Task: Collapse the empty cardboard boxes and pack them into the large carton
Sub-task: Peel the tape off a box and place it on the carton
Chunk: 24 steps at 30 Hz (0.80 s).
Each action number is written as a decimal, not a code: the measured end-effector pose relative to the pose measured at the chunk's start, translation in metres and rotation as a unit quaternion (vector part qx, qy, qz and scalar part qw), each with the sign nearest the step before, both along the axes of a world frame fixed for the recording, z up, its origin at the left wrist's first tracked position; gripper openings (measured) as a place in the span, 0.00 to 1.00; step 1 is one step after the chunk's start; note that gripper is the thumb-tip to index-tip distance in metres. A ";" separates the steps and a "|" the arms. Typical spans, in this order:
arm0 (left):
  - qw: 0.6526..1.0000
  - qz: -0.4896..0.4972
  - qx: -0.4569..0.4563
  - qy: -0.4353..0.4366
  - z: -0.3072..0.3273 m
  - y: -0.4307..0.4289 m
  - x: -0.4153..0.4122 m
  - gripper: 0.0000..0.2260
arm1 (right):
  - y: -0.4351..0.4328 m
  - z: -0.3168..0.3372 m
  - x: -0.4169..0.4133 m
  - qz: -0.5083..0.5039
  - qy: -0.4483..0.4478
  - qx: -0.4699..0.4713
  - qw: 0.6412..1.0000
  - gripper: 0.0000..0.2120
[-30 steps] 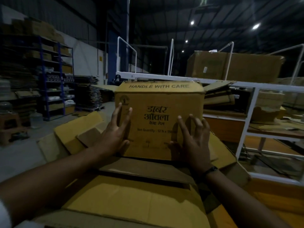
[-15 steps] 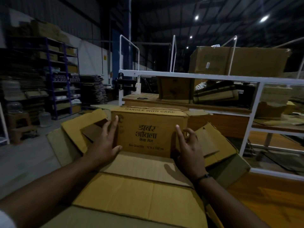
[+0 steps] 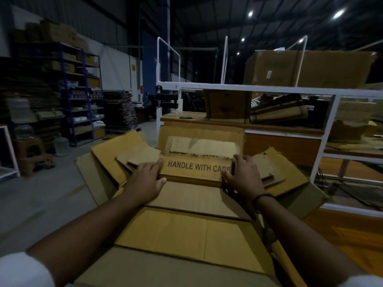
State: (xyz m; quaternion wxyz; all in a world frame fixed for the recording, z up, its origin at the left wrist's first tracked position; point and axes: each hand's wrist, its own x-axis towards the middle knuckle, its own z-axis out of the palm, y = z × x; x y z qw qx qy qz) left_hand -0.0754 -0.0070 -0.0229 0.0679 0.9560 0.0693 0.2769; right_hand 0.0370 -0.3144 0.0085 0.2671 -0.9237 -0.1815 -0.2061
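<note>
Just behind box (image 3: 196, 169), white rack (image 3: 248, 87).

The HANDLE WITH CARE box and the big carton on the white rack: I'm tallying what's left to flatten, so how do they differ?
The printed box lies low on flattened cardboard, gripped at its ends by the left hand and right hand; the rack carton stands high, untouched. The printed box bears bold black lettering; the rack carton shows only a small pale label. Both are brown cardboard.
</note>
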 end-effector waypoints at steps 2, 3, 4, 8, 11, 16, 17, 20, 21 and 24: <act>0.999 -0.003 -0.031 0.018 -0.002 -0.001 -0.001 0.32 | 0.003 -0.006 0.003 -0.010 0.032 -0.028 0.999 0.31; 0.999 -0.002 -0.042 0.016 -0.001 -0.002 -0.002 0.33 | 0.005 -0.009 0.004 -0.012 0.039 -0.041 0.998 0.33; 0.999 -0.002 -0.047 0.016 0.000 -0.002 -0.002 0.35 | 0.007 -0.012 0.007 -0.008 0.042 -0.030 0.999 0.35; 0.985 -0.034 -0.166 -0.010 -0.002 0.002 -0.003 0.35 | 0.006 0.001 -0.004 0.058 0.073 0.240 0.966 0.31; 0.895 -0.021 -0.416 -0.157 0.010 0.003 -0.002 0.25 | -0.004 0.024 -0.025 0.041 0.067 0.400 0.913 0.21; 0.885 -0.027 -0.425 -0.187 0.040 0.015 -0.007 0.33 | -0.015 0.043 -0.057 0.117 0.152 0.263 0.946 0.19; 0.892 -0.042 -0.420 -0.164 0.043 0.016 -0.008 0.34 | -0.014 0.041 -0.062 0.130 0.191 0.188 0.955 0.16; 0.917 -0.078 -0.375 -0.111 0.047 0.006 -0.009 0.32 | -0.004 0.023 -0.065 0.141 0.159 -0.035 0.977 0.16; 0.931 -0.081 -0.345 -0.085 0.046 0.002 -0.009 0.31 | 0.000 0.015 -0.065 0.156 0.139 -0.086 0.974 0.20; 0.968 -0.081 -0.238 0.009 0.034 -0.007 -0.009 0.30 | 0.002 -0.001 -0.061 0.175 0.138 -0.166 0.961 0.34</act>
